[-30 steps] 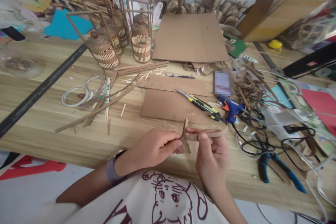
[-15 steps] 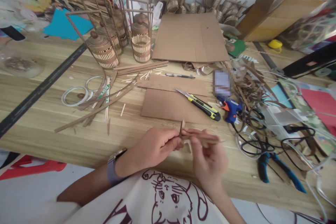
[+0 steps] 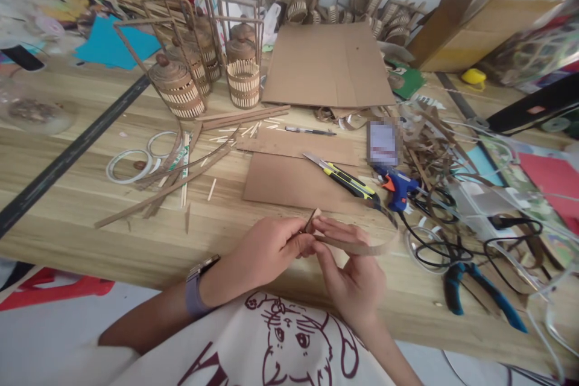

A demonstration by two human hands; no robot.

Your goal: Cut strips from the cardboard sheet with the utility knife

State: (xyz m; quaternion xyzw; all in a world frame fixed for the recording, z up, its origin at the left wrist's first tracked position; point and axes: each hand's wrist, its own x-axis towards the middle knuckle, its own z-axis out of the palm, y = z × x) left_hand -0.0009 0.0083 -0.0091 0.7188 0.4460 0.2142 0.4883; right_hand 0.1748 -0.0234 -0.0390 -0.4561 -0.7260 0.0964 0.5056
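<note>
My left hand (image 3: 271, 250), with a watch on its wrist, pinches a brown cardboard strip (image 3: 362, 248) near the table's front edge. My right hand (image 3: 353, 268) is closed on the same strip just to the right, and the two hands' fingertips nearly meet. From the fingers the strip runs right and bends up in a loop toward the cutter's handle. A short upright end shows above the fingertips. Beyond the hands lies a yellow-and-black utility knife (image 3: 346, 181), blade out, on a cardboard piece (image 3: 280, 181).
Small lidded wooden-looking buckets (image 3: 176, 87) stand at the back left. Tape rolls (image 3: 129, 166) and loose strips lie left. On the right are a blue glue gun (image 3: 400, 187), tangled cords, scraps and blue-handled pliers (image 3: 493, 298). A large cardboard sheet (image 3: 325, 66) lies behind.
The strip's free length has swung out into a wide curve on the right. My right hand has shifted slightly left, closer to my left hand, which stays nearly in place.
</note>
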